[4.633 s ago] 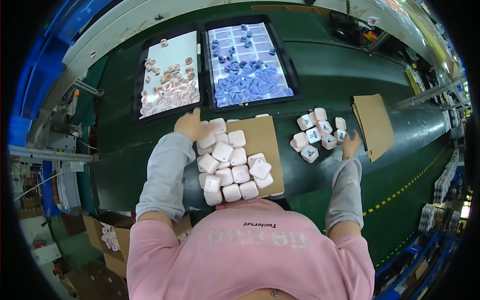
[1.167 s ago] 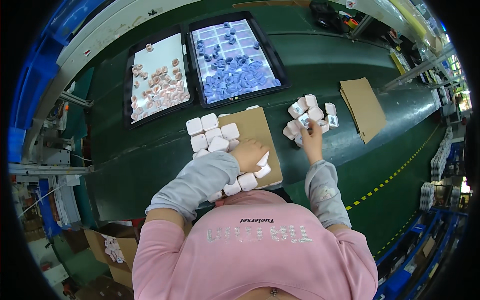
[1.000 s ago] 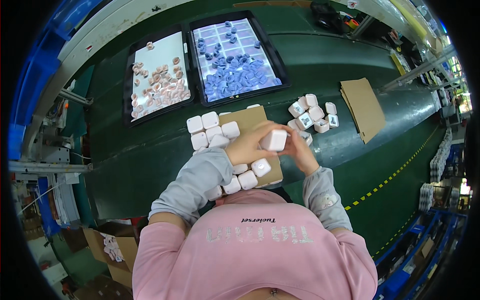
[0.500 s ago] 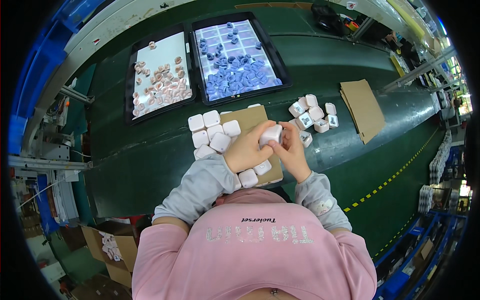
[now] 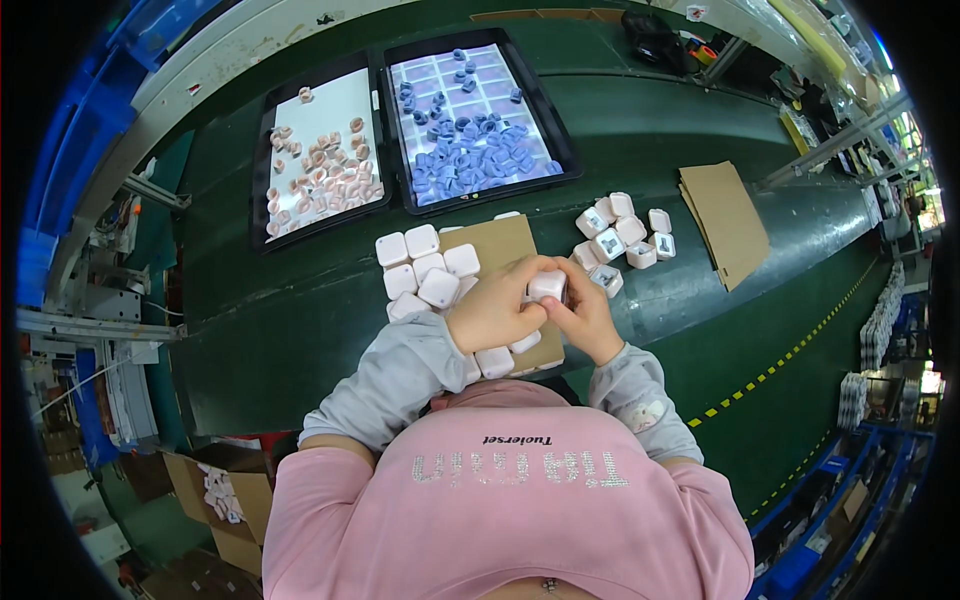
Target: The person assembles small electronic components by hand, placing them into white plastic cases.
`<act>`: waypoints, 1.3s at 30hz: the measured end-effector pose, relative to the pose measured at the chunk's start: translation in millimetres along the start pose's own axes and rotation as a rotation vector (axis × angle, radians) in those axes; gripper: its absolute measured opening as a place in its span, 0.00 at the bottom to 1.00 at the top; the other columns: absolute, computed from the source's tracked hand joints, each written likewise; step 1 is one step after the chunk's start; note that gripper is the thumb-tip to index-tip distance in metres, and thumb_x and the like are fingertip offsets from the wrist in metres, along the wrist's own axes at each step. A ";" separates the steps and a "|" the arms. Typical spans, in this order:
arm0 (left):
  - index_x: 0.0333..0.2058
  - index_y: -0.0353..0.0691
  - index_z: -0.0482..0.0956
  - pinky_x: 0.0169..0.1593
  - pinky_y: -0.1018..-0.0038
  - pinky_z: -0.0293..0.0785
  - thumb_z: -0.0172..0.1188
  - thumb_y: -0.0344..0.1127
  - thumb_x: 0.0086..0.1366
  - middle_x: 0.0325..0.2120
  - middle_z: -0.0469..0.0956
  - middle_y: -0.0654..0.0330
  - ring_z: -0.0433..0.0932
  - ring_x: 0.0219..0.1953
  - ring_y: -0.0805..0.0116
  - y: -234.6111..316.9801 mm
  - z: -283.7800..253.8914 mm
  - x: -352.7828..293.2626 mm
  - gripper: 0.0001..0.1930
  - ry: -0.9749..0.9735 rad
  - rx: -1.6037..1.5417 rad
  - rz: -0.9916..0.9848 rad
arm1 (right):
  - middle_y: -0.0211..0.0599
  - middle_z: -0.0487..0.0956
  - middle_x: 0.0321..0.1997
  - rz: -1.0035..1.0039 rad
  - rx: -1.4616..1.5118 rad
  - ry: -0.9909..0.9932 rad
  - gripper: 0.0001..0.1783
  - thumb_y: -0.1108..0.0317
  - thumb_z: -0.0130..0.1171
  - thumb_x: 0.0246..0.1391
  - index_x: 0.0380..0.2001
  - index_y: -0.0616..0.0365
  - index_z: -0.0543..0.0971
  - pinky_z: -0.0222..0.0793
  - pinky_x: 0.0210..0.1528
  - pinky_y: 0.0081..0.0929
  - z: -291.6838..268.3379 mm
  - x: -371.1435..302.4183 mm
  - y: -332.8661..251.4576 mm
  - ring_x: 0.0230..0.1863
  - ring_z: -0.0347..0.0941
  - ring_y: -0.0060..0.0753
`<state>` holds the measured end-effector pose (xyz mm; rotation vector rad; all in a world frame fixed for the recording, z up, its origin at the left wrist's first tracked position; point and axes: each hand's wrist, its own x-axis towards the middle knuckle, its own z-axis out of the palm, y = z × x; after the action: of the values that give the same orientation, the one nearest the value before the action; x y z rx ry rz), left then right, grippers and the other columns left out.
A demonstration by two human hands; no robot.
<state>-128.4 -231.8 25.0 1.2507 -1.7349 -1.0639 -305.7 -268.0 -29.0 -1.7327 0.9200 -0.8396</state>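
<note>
Both my hands meet over a cardboard sheet (image 5: 508,240), holding one small pale pink, rounded cube-shaped box (image 5: 546,285) between them. My left hand (image 5: 492,312) wraps the box from the left, its thumb at the near side. From the right, my right hand (image 5: 590,318) grips the same box, with the thumb pressed against it. My fingers hide the box's far side. Similar boxes (image 5: 438,288) lie grouped beside and partly under my left hand. Right of my hands sits a loose cluster of boxes (image 5: 630,230), some showing grey-dark parts on their faces.
Farther left, a black tray (image 5: 262,170) holds pale peach pieces (image 5: 345,180). Beside it, another black tray (image 5: 562,130) holds blue pieces (image 5: 480,160). Folded cardboard (image 5: 725,225) lies on the green table (image 5: 640,110) at right. A carton (image 5: 255,500) of pale pieces stands lower left.
Both hands have drawn slightly closer around the box, which has shifted a little nearer to me and turned. The trays and the cardboard have stayed in place.
</note>
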 end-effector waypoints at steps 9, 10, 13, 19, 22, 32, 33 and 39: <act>0.47 0.41 0.72 0.54 0.67 0.66 0.50 0.21 0.50 0.48 0.67 0.50 0.68 0.53 0.56 -21.7 -16.4 2.6 0.23 0.063 0.051 0.094 | 0.37 0.72 0.49 0.329 1.153 -0.087 0.30 0.53 0.31 0.61 0.62 0.57 0.57 0.65 0.36 0.29 -9.8 6.5 -6.0 0.40 0.69 0.30; 0.46 0.41 0.73 0.55 0.64 0.63 0.53 0.22 0.49 0.48 0.66 0.50 0.65 0.54 0.52 -20.8 -13.5 3.4 0.22 0.122 0.220 0.201 | 0.37 0.72 0.49 0.328 1.153 -0.086 0.30 0.53 0.31 0.61 0.62 0.57 0.57 0.65 0.36 0.29 -9.6 7.1 -4.9 0.40 0.69 0.30; 0.42 0.42 0.74 0.58 0.59 0.59 0.60 0.25 0.48 0.47 0.65 0.52 0.61 0.56 0.48 -13.9 -10.8 3.9 0.19 0.195 0.343 0.279 | 0.36 0.72 0.48 0.391 1.130 -0.098 0.29 0.52 0.33 0.62 0.61 0.56 0.59 0.67 0.39 0.29 -2.8 9.7 -7.7 0.41 0.69 0.29; 0.38 0.42 0.74 0.57 0.59 0.58 0.65 0.30 0.47 0.46 0.65 0.53 0.62 0.54 0.50 -18.3 -5.7 7.4 0.17 0.248 0.318 0.234 | 0.32 0.72 0.41 0.317 0.811 0.010 0.27 0.57 0.51 0.60 0.58 0.56 0.60 0.68 0.33 0.22 6.9 12.9 -18.4 0.36 0.68 0.21; 0.38 0.42 0.75 0.55 0.58 0.59 0.67 0.31 0.47 0.45 0.65 0.53 0.62 0.54 0.50 -22.1 -6.8 5.9 0.17 0.207 0.409 0.269 | 0.32 0.73 0.39 0.293 0.788 0.033 0.26 0.58 0.52 0.59 0.57 0.57 0.61 0.68 0.30 0.20 8.0 14.1 -22.6 0.31 0.69 0.21; 0.30 0.40 0.75 0.55 0.60 0.58 0.67 0.29 0.46 0.42 0.63 0.55 0.62 0.52 0.50 -22.7 -3.9 7.9 0.11 0.221 0.305 0.310 | 0.32 0.74 0.34 0.385 0.647 0.010 0.24 0.58 0.53 0.58 0.53 0.59 0.66 0.67 0.24 0.18 3.3 18.2 -24.4 0.27 0.70 0.20; 0.29 0.40 0.75 0.55 0.61 0.58 0.66 0.29 0.46 0.41 0.63 0.55 0.62 0.51 0.51 -23.2 -3.8 7.8 0.11 0.187 0.241 0.319 | 0.32 0.74 0.34 0.385 0.648 0.007 0.24 0.58 0.53 0.58 0.53 0.59 0.66 0.67 0.24 0.18 3.7 17.7 -22.3 0.27 0.70 0.20; 0.28 0.42 0.74 0.52 0.67 0.58 0.65 0.31 0.51 0.39 0.60 0.57 0.62 0.45 0.58 -15.3 -8.5 3.9 0.07 -0.007 -0.033 0.253 | 0.36 0.75 0.33 0.350 0.972 -0.223 0.27 0.51 0.48 0.58 0.52 0.61 0.66 0.68 0.21 0.19 -2.0 15.3 -4.0 0.25 0.73 0.26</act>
<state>-116.3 -240.1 14.6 0.9776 -1.8170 -0.9447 -299.3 -281.2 -22.7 -0.7674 0.4931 -0.6680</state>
